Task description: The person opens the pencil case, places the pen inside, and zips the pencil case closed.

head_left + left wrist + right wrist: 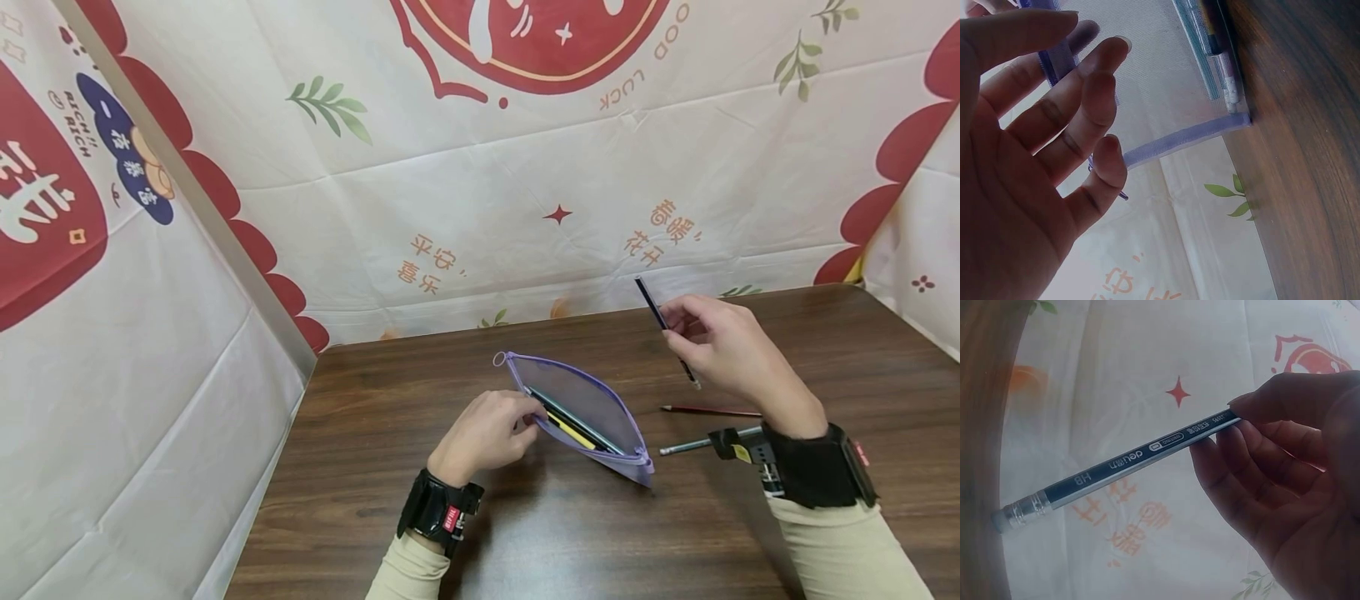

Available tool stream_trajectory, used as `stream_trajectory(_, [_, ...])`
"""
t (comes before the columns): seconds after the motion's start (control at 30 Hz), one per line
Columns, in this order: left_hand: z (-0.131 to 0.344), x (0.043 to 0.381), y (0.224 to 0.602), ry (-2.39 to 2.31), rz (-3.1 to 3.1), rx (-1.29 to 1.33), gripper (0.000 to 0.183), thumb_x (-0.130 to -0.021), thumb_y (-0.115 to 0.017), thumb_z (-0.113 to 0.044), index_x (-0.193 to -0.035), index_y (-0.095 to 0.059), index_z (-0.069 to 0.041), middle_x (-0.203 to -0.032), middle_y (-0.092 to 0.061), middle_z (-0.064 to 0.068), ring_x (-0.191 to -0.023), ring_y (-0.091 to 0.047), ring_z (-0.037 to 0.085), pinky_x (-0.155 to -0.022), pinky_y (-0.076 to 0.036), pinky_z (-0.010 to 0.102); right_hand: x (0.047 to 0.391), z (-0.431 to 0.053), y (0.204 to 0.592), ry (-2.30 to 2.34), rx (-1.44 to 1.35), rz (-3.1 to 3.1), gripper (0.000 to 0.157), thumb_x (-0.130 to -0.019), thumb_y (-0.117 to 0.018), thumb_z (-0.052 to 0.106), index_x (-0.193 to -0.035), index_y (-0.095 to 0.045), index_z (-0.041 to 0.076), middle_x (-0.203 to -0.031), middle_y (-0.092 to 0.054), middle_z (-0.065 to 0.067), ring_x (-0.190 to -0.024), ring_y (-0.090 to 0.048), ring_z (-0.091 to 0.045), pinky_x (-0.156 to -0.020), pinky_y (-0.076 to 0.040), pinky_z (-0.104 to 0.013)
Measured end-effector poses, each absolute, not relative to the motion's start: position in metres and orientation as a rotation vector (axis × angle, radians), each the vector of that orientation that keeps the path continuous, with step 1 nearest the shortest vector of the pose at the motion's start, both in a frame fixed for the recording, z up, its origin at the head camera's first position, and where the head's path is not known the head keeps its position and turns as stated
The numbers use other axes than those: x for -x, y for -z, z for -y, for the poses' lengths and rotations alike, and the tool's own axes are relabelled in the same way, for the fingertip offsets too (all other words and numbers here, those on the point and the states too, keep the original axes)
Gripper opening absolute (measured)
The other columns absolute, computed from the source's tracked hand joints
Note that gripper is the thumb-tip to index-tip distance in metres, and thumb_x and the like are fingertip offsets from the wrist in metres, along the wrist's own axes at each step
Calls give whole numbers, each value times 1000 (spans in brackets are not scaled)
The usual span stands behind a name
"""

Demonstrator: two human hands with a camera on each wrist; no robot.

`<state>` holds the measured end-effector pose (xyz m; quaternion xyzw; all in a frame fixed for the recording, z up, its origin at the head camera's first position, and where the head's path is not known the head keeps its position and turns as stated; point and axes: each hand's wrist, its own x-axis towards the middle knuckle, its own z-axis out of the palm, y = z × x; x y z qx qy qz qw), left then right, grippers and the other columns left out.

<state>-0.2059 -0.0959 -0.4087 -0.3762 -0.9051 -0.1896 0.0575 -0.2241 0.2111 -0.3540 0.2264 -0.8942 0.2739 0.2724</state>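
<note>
My right hand (720, 343) pinches a dark pencil (651, 302) between thumb and fingers, holding it tilted above the table. The right wrist view shows the HB marking on this pencil (1129, 459) and a metal ferrule with a grey eraser at one end. With thumb and fingers, my left hand (486, 427) grips the near rim of a purple-edged mesh pencil pouch (592, 385), whose mouth gapes. Inside the pouch lie a yellow pencil-like stick (572, 430) and dark or teal ones beside it. The zip's ring pull (499, 359) sticks out at the pouch's left corner.
Under my right wrist, a dark red pencil (708, 410) and a grey-green pencil (686, 447) lie on the brown wooden table (352, 500). A printed white cloth (480, 200) hangs behind the table's far edge, and another cloth panel (187, 358) stands at the left.
</note>
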Motion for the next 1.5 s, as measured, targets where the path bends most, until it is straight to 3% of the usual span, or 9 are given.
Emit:
stream_trajectory(0.2, [96, 206, 410, 574, 2740, 1146, 15, -83, -62, -14, -95, -71, -16, -79, -62, -10, -67, -53, 5, -56, -41, 16, 220, -209, 350, -742, -629, 2375, 20, -72, -70, -6, -89, -64, 3, -77, -66, -4, -66, -58, -9, -61, -43, -5])
stream_trajectory(0.87, [95, 206, 410, 577, 2732, 1164, 14, -83, -62, -14, -93, -71, -15, -78, -63, -9, -67, -55, 7, -55, -41, 15, 212, -204, 342, -726, -707, 2272, 23, -68, -71, -8, -88, -65, 1, -77, -65, -2, -67, -55, -2, -62, -44, -6])
stream_trajectory(1.5, [95, 205, 410, 571, 2735, 1157, 13, -84, -62, -15, -93, -71, -16, -78, -63, -10, -67, -56, 8, -55, -41, 16, 204, -200, 335, -751, -718, 2260, 27, -67, -74, -7, -91, -66, 4, -81, -67, -2, -69, -59, -4, -64, -47, -9])
